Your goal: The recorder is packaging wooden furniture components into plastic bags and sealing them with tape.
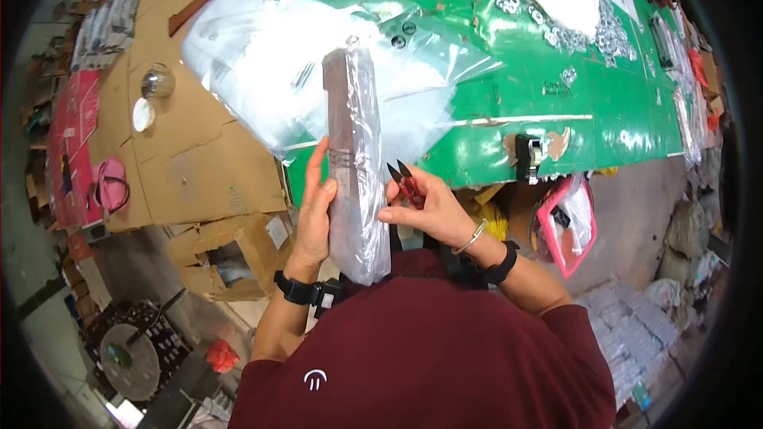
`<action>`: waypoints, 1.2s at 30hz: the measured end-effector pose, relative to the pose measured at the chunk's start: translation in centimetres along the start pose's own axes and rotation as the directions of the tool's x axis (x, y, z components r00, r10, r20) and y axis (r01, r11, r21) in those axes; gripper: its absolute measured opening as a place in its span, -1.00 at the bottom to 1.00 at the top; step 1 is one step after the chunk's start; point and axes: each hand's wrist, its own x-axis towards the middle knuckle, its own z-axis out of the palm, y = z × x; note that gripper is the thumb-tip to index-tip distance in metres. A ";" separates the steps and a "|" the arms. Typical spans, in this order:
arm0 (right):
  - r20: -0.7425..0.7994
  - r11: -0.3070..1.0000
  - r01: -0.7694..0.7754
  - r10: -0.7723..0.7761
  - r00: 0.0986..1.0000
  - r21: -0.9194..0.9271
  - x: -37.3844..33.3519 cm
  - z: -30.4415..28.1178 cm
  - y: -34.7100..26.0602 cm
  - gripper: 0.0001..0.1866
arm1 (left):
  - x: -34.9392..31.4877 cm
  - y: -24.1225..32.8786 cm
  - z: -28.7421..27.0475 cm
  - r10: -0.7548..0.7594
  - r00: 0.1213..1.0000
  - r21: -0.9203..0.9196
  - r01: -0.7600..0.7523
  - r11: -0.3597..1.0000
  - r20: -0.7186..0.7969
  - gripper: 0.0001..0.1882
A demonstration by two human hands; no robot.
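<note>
While the left hand (315,213) grips the film-wrapped brown bar (359,160) mid-frame, the right hand (437,210) clasping red snips (409,189), the bar seems stiff, slippery, best held mid-length.

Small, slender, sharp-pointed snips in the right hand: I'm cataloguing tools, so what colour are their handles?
Red; the handles show best in the head view.

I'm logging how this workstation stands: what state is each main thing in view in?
Left hand: closed on the brown piece.
Right hand: holding the snips.
Brown piece: inside the clear sleeve, held up lengthwise.
Clear sleeve: around the brown piece, creased and shiny.
Snips: open, blade tips apart.
Plastic sheets: loose, overlapping on the green tabletop.
Cardboard box: open.
Pink-rimmed container: open, things inside.
</note>
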 end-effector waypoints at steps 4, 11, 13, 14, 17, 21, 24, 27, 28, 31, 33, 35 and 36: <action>-0.073 0.995 -0.076 0.072 0.995 -0.062 2.2 1.7 0.1 -0.66 | 2.5 0.5 -2.5 -0.018 1.000 0.036 0.018 0.999 -0.008 -0.34; -0.190 0.965 -0.256 0.262 0.946 0.055 4.1 2.0 4.7 -0.77 | 4.4 -1.0 -4.8 -0.031 0.999 0.155 0.033 0.987 -0.017 -0.32; -0.132 0.956 -0.262 0.279 0.951 0.133 4.2 1.4 6.4 -0.81 | 4.6 -3.3 -6.1 -0.077 0.997 0.028 0.076 0.997 0.014 -0.32; -0.136 0.960 -0.238 0.259 0.956 0.149 4.2 1.1 8.0 -0.80 | 4.7 -3.9 -5.9 -0.066 0.998 0.074 0.066 0.995 0.001 -0.32; -0.116 0.966 -0.242 0.252 0.961 0.090 4.7 0.4 10.4 -0.77 | 4.3 -6.5 -6.5 -0.022 0.999 0.024 0.023 0.999 -0.026 -0.31; -0.046 0.984 -0.158 0.162 0.986 0.082 4.1 -0.8 13.3 -0.70 | 3.2 -10.3 -8.3 0.017 0.999 0.062 -0.019 0.998 0.035 -0.28; -0.013 0.994 -0.107 0.107 0.994 0.014 3.9 -1.7 14.8 -0.70 | 4.5 -12.1 -8.0 0.038 0.996 -0.023 -0.036 0.999 0.086 -0.26; -0.036 0.999 -0.030 0.032 0.999 0.040 3.3 -1.2 15.4 -0.69 | 4.2 -13.4 -7.9 0.038 0.994 -0.092 -0.029 0.995 0.099 -0.26; -0.047 0.999 0.004 -0.002 0.999 0.033 3.1 -1.0 16.0 -0.69 | 3.8 -13.8 -7.9 0.036 0.996 -0.109 -0.027 0.994 0.082 -0.26; -0.135 0.931 0.212 -0.261 0.956 -0.296 2.6 -0.4 18.5 -0.72 | 2.2 -14.5 -8.3 0.109 0.989 -0.032 -0.106 0.994 0.095 -0.26; -0.160 0.952 0.195 -0.236 0.958 -0.237 1.5 0.6 19.2 -0.73 | 0.7 -15.1 -8.4 0.169 0.981 -0.004 -0.170 0.986 0.091 -0.24; -0.166 0.992 0.124 -0.119 0.979 0.016 0.5 1.8 19.8 -0.76 | -0.9 -15.3 -8.9 0.216 0.970 0.022 -0.219 0.975 0.110 -0.22; -0.134 0.994 0.094 -0.087 0.987 0.052 -0.2 2.1 19.7 -0.78 | -1.7 -15.4 -9.0 0.222 0.968 0.022 -0.226 0.974 0.114 -0.22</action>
